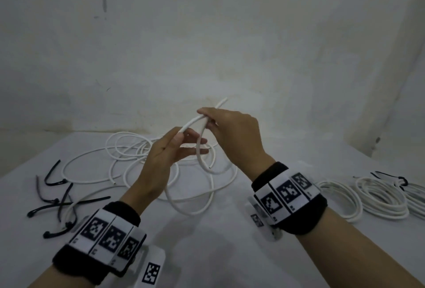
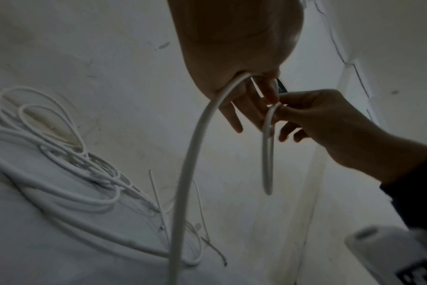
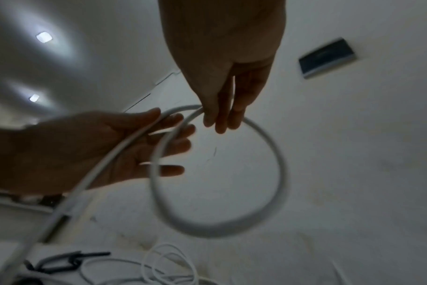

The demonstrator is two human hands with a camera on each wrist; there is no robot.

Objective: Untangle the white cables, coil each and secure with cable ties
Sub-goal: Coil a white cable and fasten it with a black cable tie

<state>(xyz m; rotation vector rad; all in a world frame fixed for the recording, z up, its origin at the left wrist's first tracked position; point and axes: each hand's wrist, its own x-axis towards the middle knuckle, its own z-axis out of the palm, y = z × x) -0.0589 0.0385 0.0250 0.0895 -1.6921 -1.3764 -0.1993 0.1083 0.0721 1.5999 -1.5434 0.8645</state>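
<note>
Presently both hands are raised above the tangled white cables [image 1: 147, 161] heaped on the white table [image 1: 230, 241]. Right hand [image 1: 232, 131] pinches one white cable [image 1: 190, 123] where its strands cross, forming a small loop that hangs below the fingers; the cut end points down. Left hand [image 1: 161, 161] has the same cable running across its palm, fingers spread and mostly straight, thumb against the strand. Left of the tangle: loose black cable ties [image 1: 57, 198]. Right of the tangle: coiled cables [image 1: 377, 195], already bundled, one carrying a black tie.
</note>
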